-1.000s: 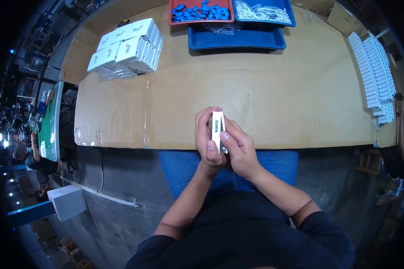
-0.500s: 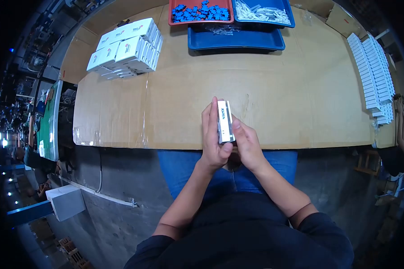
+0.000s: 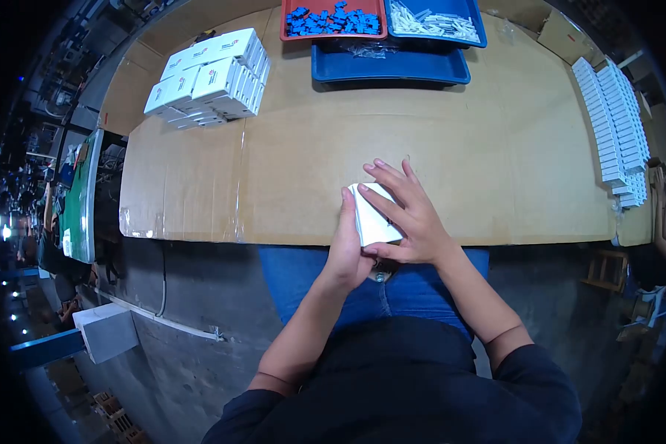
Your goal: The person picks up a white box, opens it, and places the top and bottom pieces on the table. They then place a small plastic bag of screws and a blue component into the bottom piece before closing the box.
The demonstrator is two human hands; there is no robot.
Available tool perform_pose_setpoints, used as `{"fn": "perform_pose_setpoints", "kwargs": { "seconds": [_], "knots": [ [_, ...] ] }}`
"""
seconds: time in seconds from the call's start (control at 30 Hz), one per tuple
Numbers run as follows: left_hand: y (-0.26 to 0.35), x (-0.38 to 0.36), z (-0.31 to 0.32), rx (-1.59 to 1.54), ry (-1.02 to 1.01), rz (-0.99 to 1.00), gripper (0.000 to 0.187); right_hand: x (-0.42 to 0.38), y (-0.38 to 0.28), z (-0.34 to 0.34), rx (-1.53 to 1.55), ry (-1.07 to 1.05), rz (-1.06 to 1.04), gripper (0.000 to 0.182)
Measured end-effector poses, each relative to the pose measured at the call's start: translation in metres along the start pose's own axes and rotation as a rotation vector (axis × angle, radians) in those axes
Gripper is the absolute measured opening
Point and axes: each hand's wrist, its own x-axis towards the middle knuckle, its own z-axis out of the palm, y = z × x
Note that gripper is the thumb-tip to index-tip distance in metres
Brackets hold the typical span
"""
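A small white box point(image 3: 373, 216) is held just over the table's front edge, with its broad white face turned up. Along its left side my left hand point(image 3: 346, 240) is closed on it, thumb pointing up at the far left corner. My right hand point(image 3: 414, 218) lies across the face with fingers spread. Its index finger reaches the far edge and its thumb rests by the near edge. The other fingers stretch past the box. Some dark print shows beside the right fingers, mostly covered.
Stacked white boxes point(image 3: 213, 81) stand at the back left. Long rows of white pieces point(image 3: 610, 126) line the right side. At the back are a red tray point(image 3: 334, 37) of blue parts, a blue tray point(image 3: 482, 33) of white sticks and a lower blue tray point(image 3: 388, 70).
The box has turned from its narrow printed side to its broad face. My right hand has moved from the box's right side to over its face, its fingers spreading.
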Motion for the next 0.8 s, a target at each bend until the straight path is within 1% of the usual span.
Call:
{"fn": "perform_pose_setpoints", "kwargs": {
  "seconds": [0.07,0.13,0.2,0.23,0.3,0.37,0.63,0.7,0.73,0.8],
  "knots": [
    [-0.005,-0.001,-0.002,-0.087,-0.033,-0.023,0.07,0.001,0.003,0.001,0.044,0.009,-0.015,0.084],
    [-0.006,-0.002,0.0,-0.092,-0.032,-0.013,0.07,0.001,0.005,0.004,0.088,0.014,-0.039,0.084],
    [-0.006,-0.005,0.003,-0.092,-0.028,-0.001,0.07,-0.001,0.008,0.009,0.165,0.07,-0.056,0.082],
    [-0.006,-0.005,0.004,-0.094,-0.018,0.014,0.069,0.0,0.009,0.011,0.168,0.07,-0.058,0.082],
    [-0.006,-0.005,0.004,-0.095,-0.004,0.026,0.069,-0.001,0.009,0.014,0.145,0.15,-0.105,0.08],
    [-0.006,-0.005,0.002,-0.085,-0.039,0.023,0.068,-0.002,0.009,0.017,0.138,0.157,-0.109,0.08],
    [-0.007,-0.004,-0.001,-0.063,-0.035,0.031,0.068,-0.005,0.016,0.025,0.169,0.212,-0.168,0.082],
    [-0.005,-0.004,-0.001,-0.056,-0.039,0.03,0.067,-0.005,0.016,0.025,0.209,0.208,-0.148,0.081],
    [-0.003,-0.005,0.001,-0.084,-0.025,-0.002,0.068,-0.005,0.015,0.027,0.208,0.208,-0.151,0.081],
    [-0.006,-0.001,0.0,-0.112,-0.014,-0.037,0.07,-0.006,0.01,0.033,0.476,0.331,0.085,0.082]
  ]
}}
